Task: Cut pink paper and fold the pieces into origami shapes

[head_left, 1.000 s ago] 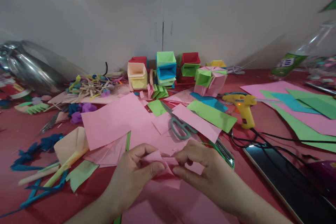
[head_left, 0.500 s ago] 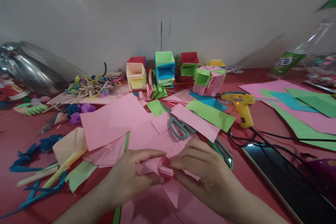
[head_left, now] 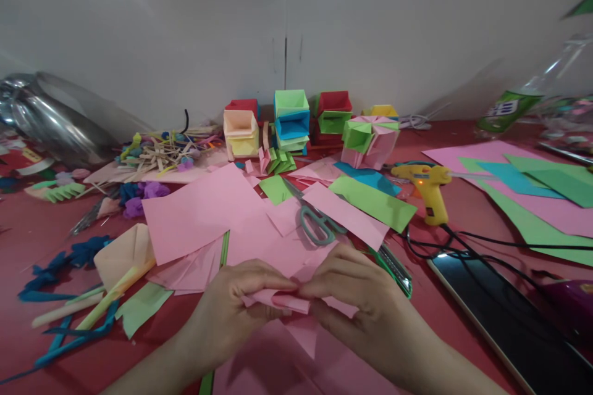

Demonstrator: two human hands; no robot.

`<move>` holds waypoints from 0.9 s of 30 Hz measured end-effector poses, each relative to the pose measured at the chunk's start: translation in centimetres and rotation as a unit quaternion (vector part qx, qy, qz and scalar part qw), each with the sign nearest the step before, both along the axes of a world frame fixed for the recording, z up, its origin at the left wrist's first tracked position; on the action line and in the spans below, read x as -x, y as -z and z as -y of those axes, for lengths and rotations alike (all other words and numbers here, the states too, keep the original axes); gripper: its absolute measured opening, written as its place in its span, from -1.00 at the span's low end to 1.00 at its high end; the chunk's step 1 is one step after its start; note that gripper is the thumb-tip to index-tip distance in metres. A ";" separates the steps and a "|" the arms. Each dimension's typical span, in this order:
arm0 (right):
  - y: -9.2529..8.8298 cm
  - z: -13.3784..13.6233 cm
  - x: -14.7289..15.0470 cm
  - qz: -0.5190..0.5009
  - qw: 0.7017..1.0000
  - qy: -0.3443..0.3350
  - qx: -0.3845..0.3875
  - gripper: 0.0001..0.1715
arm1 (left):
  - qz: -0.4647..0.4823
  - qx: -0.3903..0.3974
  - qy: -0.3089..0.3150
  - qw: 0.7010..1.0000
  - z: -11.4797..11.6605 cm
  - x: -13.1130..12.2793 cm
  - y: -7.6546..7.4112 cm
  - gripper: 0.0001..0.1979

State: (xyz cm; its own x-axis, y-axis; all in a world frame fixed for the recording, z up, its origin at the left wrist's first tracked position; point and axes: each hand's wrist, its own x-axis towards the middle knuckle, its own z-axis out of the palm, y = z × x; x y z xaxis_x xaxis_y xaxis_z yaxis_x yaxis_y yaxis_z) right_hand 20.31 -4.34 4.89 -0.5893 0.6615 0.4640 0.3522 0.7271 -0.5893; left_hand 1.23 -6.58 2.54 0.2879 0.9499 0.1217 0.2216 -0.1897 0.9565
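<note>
A small folded piece of pink paper point(head_left: 290, 302) is held between my two hands, low in the middle of the view. My left hand point(head_left: 241, 296) pinches it from the left, fingers over the top and thumb beneath. From the right, my right hand point(head_left: 349, 296) grips its other end between thumb and fingertips. Beneath both hands lie larger pink paper sheets point(head_left: 259, 358). Just beyond them rest grey-handled scissors point(head_left: 317, 225), partly covered by a pink strip point(head_left: 347, 213). A green utility knife point(head_left: 393, 268) lies beside my right hand.
Folded paper boxes point(head_left: 291, 123) stand along the back wall. To the right are a yellow glue gun point(head_left: 428, 188) with its black cord, a phone point(head_left: 491, 315) and coloured sheets point(head_left: 546, 179). Blue paper pieces point(head_left: 60, 271) and a wooden stick pile point(head_left: 162, 151) lie left.
The fingers of my left hand have pressed down on the pink paper, which is now flatter and more closed. My right hand has barely moved.
</note>
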 end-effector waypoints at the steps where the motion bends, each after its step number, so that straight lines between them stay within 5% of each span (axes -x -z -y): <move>1: 0.0 0.0 0.0 0.002 1.000 0.000 0.005 -0.82 | 0.005 0.022 -0.002 1.000 0.0 0.0 0.0 -0.80; 10: 0.5 0.1 -0.1 0.005 0.998 0.016 0.057 -0.92 | 0.059 0.177 -0.026 0.982 0.1 -0.3 0.1 -0.90; 14: 0.5 0.3 -0.1 -0.048 0.994 0.067 0.074 -0.77 | 0.107 0.200 -0.073 0.971 -0.1 -0.3 0.2 -0.86; 20: -0.7 1.0 -0.1 -0.032 0.999 -0.025 0.011 -0.52 | 0.067 0.160 -0.172 0.970 -0.2 -0.5 -0.1 -0.75; 24: -1.0 1.0 -0.2 -0.024 0.998 -0.053 0.026 -0.71 | 0.068 0.156 -0.205 0.964 -0.1 -0.6 -0.3 -0.77; 27: -0.6 0.7 -0.2 -0.007 1.000 -0.003 0.014 -0.82 | 0.100 0.165 -0.215 0.957 0.0 -0.6 -0.4 -0.81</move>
State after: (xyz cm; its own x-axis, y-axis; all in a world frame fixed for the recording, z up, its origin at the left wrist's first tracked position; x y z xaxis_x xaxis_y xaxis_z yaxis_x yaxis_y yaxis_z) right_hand 20.55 -4.99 5.52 -0.5874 0.6702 0.4536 0.3399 0.7130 -0.6134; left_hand 1.79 -6.56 2.93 -0.1365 0.9715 -0.1938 0.0167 0.1978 0.9801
